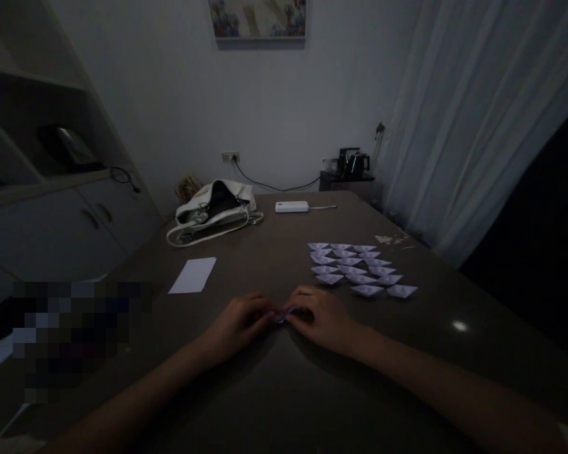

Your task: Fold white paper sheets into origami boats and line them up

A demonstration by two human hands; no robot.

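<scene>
Fingertips and thumbs of the bare left hand (243, 318) and bare right hand (322, 316) pinch a small, folded white paper piece (283, 316) between them. An uneven pull could tear it or spoil its creases, which the fingers partly hide. Beyond and right of the grip lie small, pointed white folded-paper boats (358, 279); a careless sideways sweep could scatter the nearest.

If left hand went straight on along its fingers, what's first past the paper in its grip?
Probably the right hand, just across the small folded paper; the left hand points roughly that way, though exact depth is unclear.
</scene>
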